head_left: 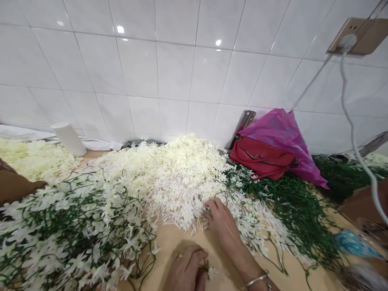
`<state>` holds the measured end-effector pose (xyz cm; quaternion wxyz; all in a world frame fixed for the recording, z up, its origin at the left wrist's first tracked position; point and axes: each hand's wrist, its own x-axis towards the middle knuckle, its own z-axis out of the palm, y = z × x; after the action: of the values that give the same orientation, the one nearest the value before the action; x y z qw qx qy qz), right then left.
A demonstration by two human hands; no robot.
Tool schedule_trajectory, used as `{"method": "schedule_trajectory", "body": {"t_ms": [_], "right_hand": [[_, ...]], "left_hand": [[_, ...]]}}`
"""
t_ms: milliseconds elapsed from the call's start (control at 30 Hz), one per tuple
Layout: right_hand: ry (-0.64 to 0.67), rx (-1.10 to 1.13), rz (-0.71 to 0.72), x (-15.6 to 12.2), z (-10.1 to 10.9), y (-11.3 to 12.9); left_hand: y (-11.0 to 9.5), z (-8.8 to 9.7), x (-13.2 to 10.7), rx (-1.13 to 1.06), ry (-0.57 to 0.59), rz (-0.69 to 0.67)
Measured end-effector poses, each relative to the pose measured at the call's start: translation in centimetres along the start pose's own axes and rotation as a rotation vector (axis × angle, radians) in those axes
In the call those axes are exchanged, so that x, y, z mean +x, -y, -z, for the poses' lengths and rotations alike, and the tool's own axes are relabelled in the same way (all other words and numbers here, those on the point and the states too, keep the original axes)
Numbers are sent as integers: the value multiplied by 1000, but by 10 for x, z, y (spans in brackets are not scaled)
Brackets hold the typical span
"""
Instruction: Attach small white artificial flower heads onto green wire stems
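A large heap of white artificial flowers [184, 173] with thin pale stalks lies in front of me. My right hand [221, 222], with a bangle at the wrist, reaches to the heap's near edge. Its fingers are bent together among the blossoms, and what they pinch is hidden. Lower down, close to the tabletop, my left hand [189, 268] is closed with its fingers curled. A small white artificial flower [213, 272] sticks out at its fingertips, with a bit of green stem beside it. The left palm is out of sight.
Green stems with white blossoms [75, 226] spread at left; green stems [297, 202] lie at right. A red bag [262, 155] and a purple plastic bag [281, 129] lean by the tiled wall. A white roll [69, 139] stands back left. A white cable [351, 121] hangs from a socket.
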<state>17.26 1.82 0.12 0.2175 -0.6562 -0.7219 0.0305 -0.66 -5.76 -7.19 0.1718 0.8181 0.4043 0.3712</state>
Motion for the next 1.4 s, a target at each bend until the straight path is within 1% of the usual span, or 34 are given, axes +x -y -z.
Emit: {"method": "schedule_trajectory", "body": {"t_ms": [100,167,267,333,400,433,500,567,600,700,767,867,967,1033,1100,1233,1300,1400], "right_hand": [[82,114,-23,-4,11,4],[126,165,-35,-9,22,3],[162,265,-56,-19,35,-4],[120,352,-71,-26,41,-10],[20,420,-105,-32,45,-13],[-54,437,-125,-34,47,-14],[-185,457,-165,-37,46,-15],[-253,497,-192,-38,42,-17],[-250,529,-199,-39,39,-17],[-187,635,-194,-41,27,-19],[-163,661,-181,-43,22,-20],[-173,659,-172,-45,17,-22],[-177,732,-221,-46,14,-24],[-198,800,-265,-46,12,-26],[-237,817,-277,-47,12,-27],[-320,712,-184,-48,17,-26],[-365,662,-142,-48,22,-25],[-405,645,-146,-48,26,-24]], "left_hand": [[-11,16,2,-100,109,30],[-18,26,6,-158,102,147],[-23,35,11,-261,76,220],[-23,37,11,-310,31,242],[-23,38,11,-343,9,246],[-23,37,10,-351,0,250],[-23,37,9,-362,-11,257],[-23,37,8,-366,-20,263],[-24,37,9,-366,-26,263],[-25,39,9,-369,-57,257],[-25,39,10,-362,-89,257],[-26,40,11,-329,-131,267],[-26,40,16,-305,-139,270],[-24,41,24,-279,-142,253],[-22,43,35,-219,-172,224],[-15,46,57,-45,-250,169],[-13,46,64,-2,-252,130],[-16,43,69,-4,-212,49]]}}
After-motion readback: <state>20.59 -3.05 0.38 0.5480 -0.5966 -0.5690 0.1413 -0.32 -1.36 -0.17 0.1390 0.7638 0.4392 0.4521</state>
